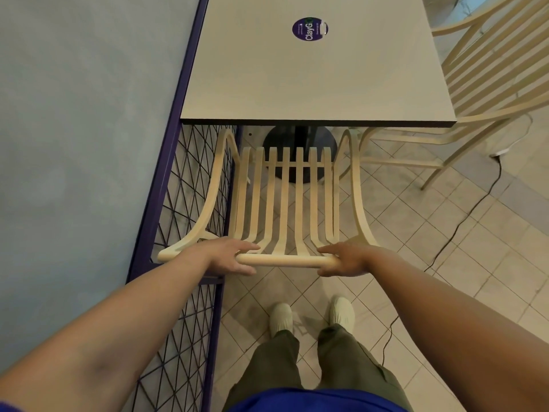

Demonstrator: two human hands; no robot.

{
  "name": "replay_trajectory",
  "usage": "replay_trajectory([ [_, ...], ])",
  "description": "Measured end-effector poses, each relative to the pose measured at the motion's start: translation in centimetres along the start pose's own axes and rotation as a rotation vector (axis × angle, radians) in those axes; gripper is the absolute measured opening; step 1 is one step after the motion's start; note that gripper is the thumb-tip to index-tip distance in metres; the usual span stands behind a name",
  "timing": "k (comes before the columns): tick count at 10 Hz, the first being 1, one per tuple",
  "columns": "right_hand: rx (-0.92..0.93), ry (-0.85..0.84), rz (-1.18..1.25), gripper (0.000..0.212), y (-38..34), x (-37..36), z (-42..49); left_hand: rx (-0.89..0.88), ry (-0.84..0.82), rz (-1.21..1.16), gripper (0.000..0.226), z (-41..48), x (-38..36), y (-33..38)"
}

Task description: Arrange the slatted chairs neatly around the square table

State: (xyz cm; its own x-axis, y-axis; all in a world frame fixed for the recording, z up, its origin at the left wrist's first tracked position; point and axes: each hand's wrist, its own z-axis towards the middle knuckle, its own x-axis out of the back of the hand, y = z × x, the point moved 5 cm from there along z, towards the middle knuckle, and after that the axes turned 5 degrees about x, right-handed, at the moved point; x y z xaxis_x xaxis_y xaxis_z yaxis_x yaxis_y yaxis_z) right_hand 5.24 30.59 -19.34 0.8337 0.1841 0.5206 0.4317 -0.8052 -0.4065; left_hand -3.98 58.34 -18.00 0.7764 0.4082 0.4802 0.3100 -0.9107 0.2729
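At 9 o'clock a purple mesh fence (190, 179) runs just beside the near chair (285, 203), whose left armrest lies close against it.

The left hand (228, 255) grips the left end of the chair's top rail (285, 261). Its fingers (246, 247) lie over the top of the rail and the thumb is underneath.

The chair stands at 12 o'clock, square to the worktop (297, 84). Its front edge has just reached the worktop's near edge, but most of the seat is not yet under it. By my reading this chair is lined up and only part way in, so a straight push toward 12 o'clock is left.

The right hand (344, 260) holds the rail's right end in the same way, with its fingers (328, 249) wrapped over the top. The rail passes through both grips, and a bare stretch shows between the hands.

At 2 o'clock the second chair (481, 69) sits askew beside the worktop's right edge. It looks angled, not squared, and probably needs straightening. Whether chairs stand on the other sides cannot be seen.
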Motion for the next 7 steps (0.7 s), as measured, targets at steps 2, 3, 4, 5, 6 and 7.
replay_trajectory([
  [2,0.004,0.023,-0.037,0.075,-1.1,1.9,-0.2,0.005,0.067,-0.008,0.076,-0.2,1.1,2.5],
  [3,0.03,0.062,-0.059,0.071,-1.2,3.6,0.5,0.005,0.098,-0.026,0.073,-0.3,1.5,3.7],
  [4,0.077,0.075,-0.076,0.068,-0.6,5.4,1.8,0.034,0.124,-0.096,0.071,0.2,2.1,4.9],
  [5,0.11,0.064,-0.129,0.068,0.9,7.3,3.2,0.089,0.119,-0.165,0.07,1.0,2.5,6.6],
  [6,0.175,0.024,-0.181,0.067,3.2,9.2,4.7,0.147,0.114,-0.271,0.068,2.4,2.4,8.7],
  [7,0.265,-0.022,-0.264,0.066,5.1,11.3,5.4,0.19,0.175,-0.339,0.067,3.4,2.1,12.0],
])
